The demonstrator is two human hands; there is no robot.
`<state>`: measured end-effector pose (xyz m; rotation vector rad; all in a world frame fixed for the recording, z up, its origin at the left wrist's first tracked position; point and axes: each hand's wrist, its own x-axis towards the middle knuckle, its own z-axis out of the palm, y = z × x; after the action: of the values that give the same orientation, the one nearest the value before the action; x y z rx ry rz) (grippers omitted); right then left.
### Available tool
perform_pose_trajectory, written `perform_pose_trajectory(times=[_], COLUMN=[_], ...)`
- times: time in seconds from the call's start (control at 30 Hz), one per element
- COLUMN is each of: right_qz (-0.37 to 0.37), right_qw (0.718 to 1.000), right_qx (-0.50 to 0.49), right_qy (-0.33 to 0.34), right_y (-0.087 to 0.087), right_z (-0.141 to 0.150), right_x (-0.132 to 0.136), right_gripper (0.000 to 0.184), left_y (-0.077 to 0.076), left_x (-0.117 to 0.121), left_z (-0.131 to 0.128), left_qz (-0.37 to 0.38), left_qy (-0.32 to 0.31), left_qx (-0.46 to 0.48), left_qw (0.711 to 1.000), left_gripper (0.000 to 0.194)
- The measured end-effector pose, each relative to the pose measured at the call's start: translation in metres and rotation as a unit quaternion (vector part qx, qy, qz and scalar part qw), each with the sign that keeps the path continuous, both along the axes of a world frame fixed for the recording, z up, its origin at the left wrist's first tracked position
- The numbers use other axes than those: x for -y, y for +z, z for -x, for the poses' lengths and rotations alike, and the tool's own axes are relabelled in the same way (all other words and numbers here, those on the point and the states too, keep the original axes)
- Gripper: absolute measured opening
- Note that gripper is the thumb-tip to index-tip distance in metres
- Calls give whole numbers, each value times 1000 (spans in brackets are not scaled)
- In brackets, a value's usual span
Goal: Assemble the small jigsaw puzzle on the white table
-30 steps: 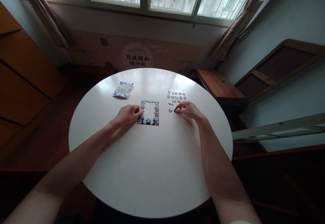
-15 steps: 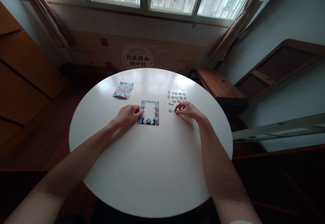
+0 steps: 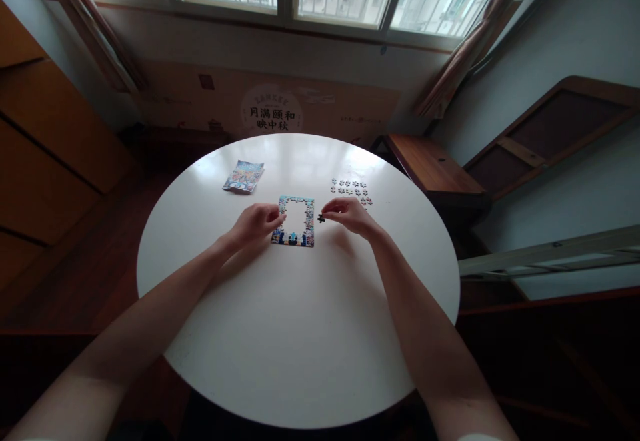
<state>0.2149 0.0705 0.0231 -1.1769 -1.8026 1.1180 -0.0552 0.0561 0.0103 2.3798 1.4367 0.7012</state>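
In the head view, a rectangular multicoloured cardboard puzzle border (image 3: pixel 294 239) lies flat on a round, glossy white table (image 3: pixel 300 334), its pale middle unfilled. The left hand (image 3: pixel 254 221) lies at the border's left side, fingers curled in and a digit reaching over the edge strip; whether it grips the strip or only presses on it, I cannot tell. The right hand (image 3: pixel 353 215) pinches a small, dark, knobbed puzzle piece (image 3: pixel 321 218) between thumb and fingertips, just to the right of the border and apart from it; its printed pattern is too small to read. Beyond the right hand, loose cardboard puzzle pieces (image 3: pixel 349 192) sit in rows, some partly hidden by that hand. A shiny, blue, picture-printed packet (image 3: pixel 244 177) lies farther off, beyond the left hand. For good handling, a light pinch near one edge of the piece seems best, leaving most of its knobs and notches in sight. Steady, gentle downward pressure from the left hand should stop the border sliding, while a sideways push could buckle its joints. The right wrist is best carried clear of the rows, since a brush could scatter them.
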Motion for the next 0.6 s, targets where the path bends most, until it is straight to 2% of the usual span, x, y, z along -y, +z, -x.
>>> perform_pose_trajectory(times=[0.17,0.3,0.43,0.6], right_qz=[-63,-70,-66,-56], right_qw=[998,997,996,997], right_qx=[24,44,54,56], right_qy=[-15,-12,2,19], right_y=[-16,-24,-23,-17], right_z=[36,48,47,43], right_x=[4,8,10,11], right_gripper=[9,10,12,12], left_y=[-1,-1,0,8], left_x=[3,5,3,-2], left_z=[0,0,3,15], left_qz=[-19,-9,16,78], left_qy=[-112,-140,-147,-133], left_qx=[31,6,-30,-56], left_qw=[993,990,988,987], left_gripper=[28,20,34,67])
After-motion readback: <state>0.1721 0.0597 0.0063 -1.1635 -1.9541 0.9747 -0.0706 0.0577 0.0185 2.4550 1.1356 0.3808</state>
